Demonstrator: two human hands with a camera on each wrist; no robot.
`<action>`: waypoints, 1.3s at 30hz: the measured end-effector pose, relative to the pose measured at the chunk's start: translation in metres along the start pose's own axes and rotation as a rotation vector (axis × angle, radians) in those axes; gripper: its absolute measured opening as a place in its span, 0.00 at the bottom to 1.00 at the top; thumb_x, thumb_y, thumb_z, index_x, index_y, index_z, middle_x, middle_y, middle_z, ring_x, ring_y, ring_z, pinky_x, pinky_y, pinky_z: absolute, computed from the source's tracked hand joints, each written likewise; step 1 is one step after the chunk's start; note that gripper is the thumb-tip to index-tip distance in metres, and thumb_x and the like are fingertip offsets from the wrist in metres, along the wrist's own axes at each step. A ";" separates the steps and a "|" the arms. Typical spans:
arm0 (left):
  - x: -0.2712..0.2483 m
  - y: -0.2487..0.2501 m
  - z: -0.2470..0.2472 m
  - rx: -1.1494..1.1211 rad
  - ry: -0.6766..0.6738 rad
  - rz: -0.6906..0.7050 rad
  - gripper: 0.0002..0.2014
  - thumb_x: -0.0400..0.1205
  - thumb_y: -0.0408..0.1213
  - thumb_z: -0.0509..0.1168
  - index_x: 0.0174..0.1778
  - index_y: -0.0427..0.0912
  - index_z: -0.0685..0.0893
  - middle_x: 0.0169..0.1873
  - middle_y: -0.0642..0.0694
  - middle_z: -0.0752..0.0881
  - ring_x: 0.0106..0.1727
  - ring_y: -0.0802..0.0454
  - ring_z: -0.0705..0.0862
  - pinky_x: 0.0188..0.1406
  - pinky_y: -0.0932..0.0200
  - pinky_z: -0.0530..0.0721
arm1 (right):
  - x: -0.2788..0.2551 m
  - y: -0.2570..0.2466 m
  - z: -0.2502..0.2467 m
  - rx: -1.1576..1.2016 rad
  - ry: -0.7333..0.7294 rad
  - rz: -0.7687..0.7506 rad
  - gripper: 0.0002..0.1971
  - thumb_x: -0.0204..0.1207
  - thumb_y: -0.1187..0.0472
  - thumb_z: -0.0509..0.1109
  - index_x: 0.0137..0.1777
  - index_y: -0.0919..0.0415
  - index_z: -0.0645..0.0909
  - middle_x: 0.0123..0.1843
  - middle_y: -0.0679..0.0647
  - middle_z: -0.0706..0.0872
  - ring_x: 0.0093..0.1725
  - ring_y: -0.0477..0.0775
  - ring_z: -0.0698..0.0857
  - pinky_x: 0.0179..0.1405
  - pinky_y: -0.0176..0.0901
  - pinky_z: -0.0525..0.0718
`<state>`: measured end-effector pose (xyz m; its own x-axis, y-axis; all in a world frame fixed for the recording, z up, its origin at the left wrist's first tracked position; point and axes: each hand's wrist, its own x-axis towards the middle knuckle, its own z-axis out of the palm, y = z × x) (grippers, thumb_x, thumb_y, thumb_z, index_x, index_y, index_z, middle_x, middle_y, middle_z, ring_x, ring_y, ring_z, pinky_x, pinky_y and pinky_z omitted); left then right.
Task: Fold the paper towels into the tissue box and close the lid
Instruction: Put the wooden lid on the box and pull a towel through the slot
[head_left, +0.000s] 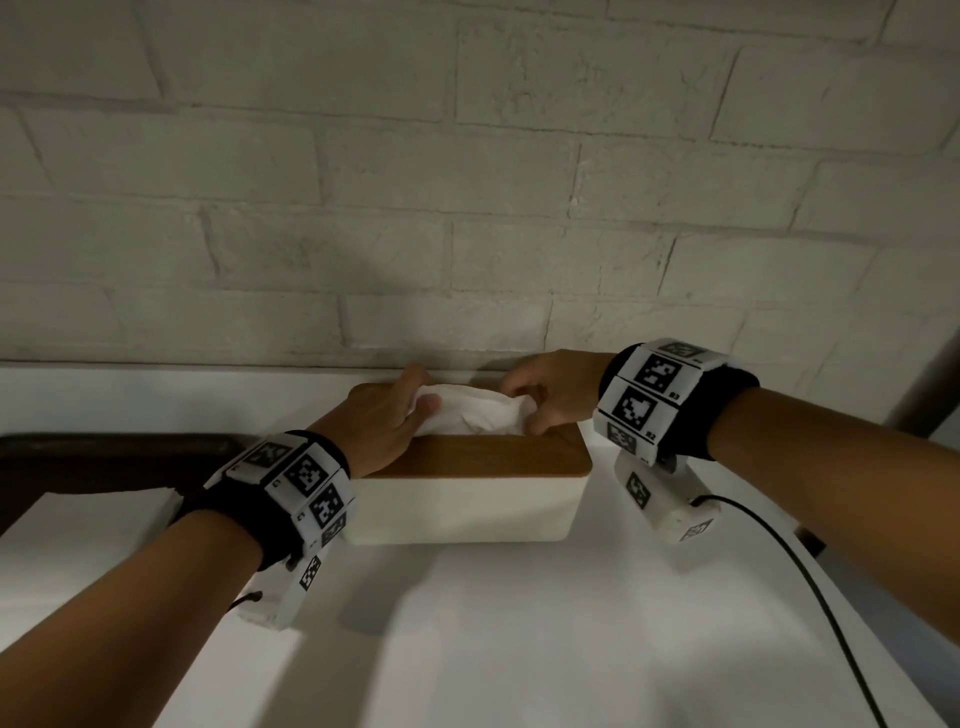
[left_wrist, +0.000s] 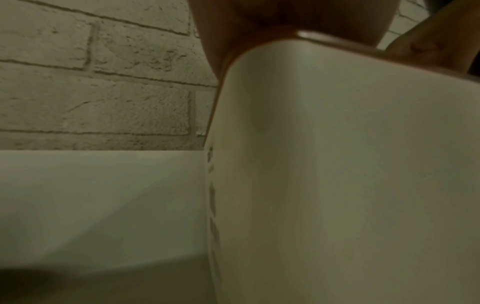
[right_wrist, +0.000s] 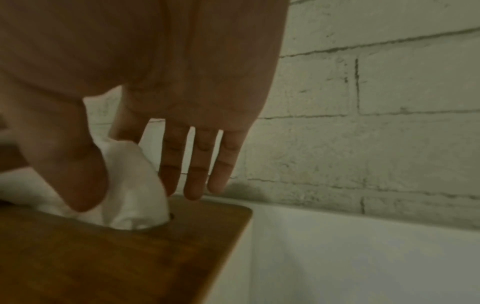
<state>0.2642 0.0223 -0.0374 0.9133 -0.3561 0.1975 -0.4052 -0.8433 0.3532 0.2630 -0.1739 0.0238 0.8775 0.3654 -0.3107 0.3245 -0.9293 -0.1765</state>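
Both hands pinch the paper towel (head_left: 470, 410) at the slot of the wooden lid (head_left: 483, 454): left hand (head_left: 387, 415), right hand (head_left: 556, 395). Pull it up gently and evenly, or it may tear.

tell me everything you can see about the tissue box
The tissue box is a cream-white rectangular body with rounded corners, plastic-looking, topped by a flat brown wooden lid that sits closed on it. It stands upright on the white counter, close to the painted brick wall. A crumpled white paper towel sticks up through the lid's slot. The left hand grips the towel's left end and the right hand pinches its right end, both over the lid.
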 end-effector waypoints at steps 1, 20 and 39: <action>0.000 0.000 0.000 0.000 -0.003 0.000 0.15 0.87 0.45 0.47 0.64 0.40 0.68 0.45 0.38 0.84 0.38 0.49 0.76 0.26 0.72 0.64 | 0.003 -0.001 0.001 -0.006 -0.005 -0.024 0.19 0.73 0.59 0.70 0.65 0.53 0.77 0.54 0.45 0.71 0.56 0.47 0.72 0.54 0.39 0.70; -0.003 -0.003 0.002 -0.016 0.006 0.047 0.15 0.87 0.42 0.48 0.62 0.38 0.71 0.46 0.38 0.84 0.39 0.50 0.77 0.27 0.75 0.67 | 0.007 -0.014 0.001 0.032 -0.088 -0.023 0.19 0.72 0.60 0.72 0.64 0.56 0.81 0.55 0.52 0.84 0.53 0.49 0.80 0.43 0.34 0.76; -0.014 -0.008 -0.008 -0.001 -0.002 0.049 0.14 0.86 0.43 0.51 0.61 0.39 0.73 0.28 0.60 0.71 0.28 0.67 0.71 0.24 0.72 0.69 | -0.001 -0.006 0.009 -0.098 0.023 -0.103 0.12 0.74 0.58 0.67 0.57 0.56 0.80 0.31 0.42 0.72 0.32 0.40 0.72 0.30 0.32 0.67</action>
<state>0.2542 0.0374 -0.0355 0.8926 -0.3974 0.2130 -0.4492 -0.8244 0.3443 0.2573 -0.1683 0.0167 0.8452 0.4592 -0.2734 0.4456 -0.8879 -0.1139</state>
